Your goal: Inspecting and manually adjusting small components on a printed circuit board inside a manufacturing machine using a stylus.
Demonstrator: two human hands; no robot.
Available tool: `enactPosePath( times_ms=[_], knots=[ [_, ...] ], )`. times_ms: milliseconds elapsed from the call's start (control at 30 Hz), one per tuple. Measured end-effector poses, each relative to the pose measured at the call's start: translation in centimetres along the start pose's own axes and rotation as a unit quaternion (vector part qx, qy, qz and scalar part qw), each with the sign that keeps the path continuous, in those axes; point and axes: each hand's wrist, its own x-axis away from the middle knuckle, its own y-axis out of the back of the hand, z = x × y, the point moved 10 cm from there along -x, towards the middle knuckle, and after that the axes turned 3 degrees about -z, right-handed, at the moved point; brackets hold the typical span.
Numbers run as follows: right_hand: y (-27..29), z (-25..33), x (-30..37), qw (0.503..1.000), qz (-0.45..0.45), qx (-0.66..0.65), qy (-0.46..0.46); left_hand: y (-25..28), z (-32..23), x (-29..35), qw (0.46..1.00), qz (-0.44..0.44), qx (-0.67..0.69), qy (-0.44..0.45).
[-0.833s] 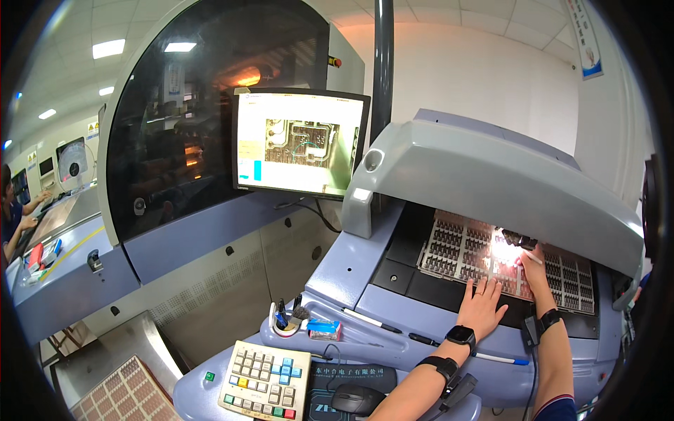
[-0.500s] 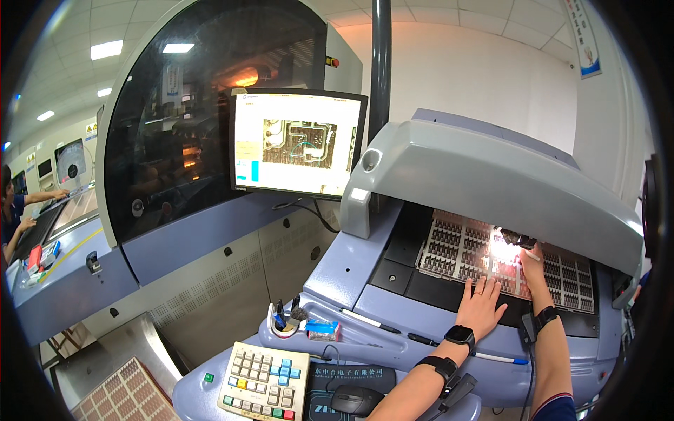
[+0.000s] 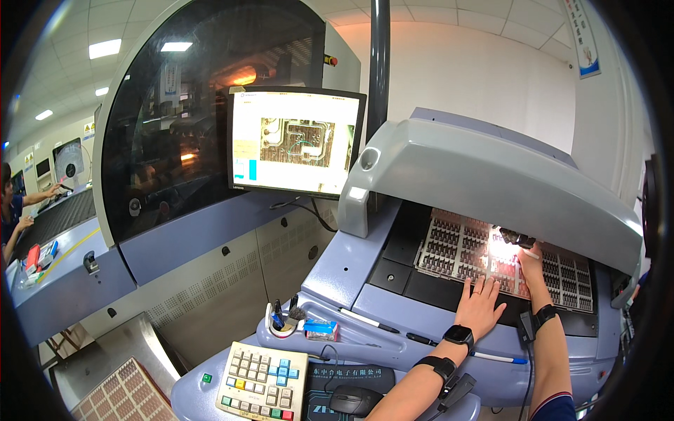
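My left hand (image 3: 479, 309) lies flat with fingers spread. Its fingertips reach the near edge of a panel (image 3: 441, 245) of small circuit boards in rows, set in the black bed of an inspection machine. Further right, my right hand (image 3: 531, 265) reaches over the panel, its fingers closed round a thin white pen-like tool (image 3: 531, 254). The tool's tip is lost in the glare beside a black lamp head (image 3: 516, 237). Both wrists wear black bands. A monitor (image 3: 295, 144) shows a magnified circuit board.
The machine's grey hood (image 3: 491, 165) arches low over the panel. Pens (image 3: 368, 321) lie in the front ledge. Nearby are a keypad (image 3: 263, 382), a black mouse (image 3: 354, 400) and a brush holder (image 3: 284, 323). Another panel (image 3: 126, 396) sits lower left; a co-worker's hand (image 3: 53, 191) shows far left.
My hands hold nearly the same places, and the view has shifted slightly. At far left, the co-worker's far hand and the dark equipment by it have moved.
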Motion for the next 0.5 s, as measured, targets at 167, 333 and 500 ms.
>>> enactPosePath(
  times_ms=[167,333,500],
  knots=[
    [-0.5,0.5,0.5,0.999,0.01,-0.027,-0.014,0.0,0.3,0.0,1.0,0.0,0.0,0.003],
    [-0.3,-0.3,-0.1,0.999,0.013,-0.039,0.005,0.1,0.0,0.0,1.0,-0.006,0.006,0.0],
    [-0.8,0.1,0.4,0.995,0.033,-0.086,-0.028,0.0,0.1,0.0,1.0,0.003,0.007,0.002]
  ],
)
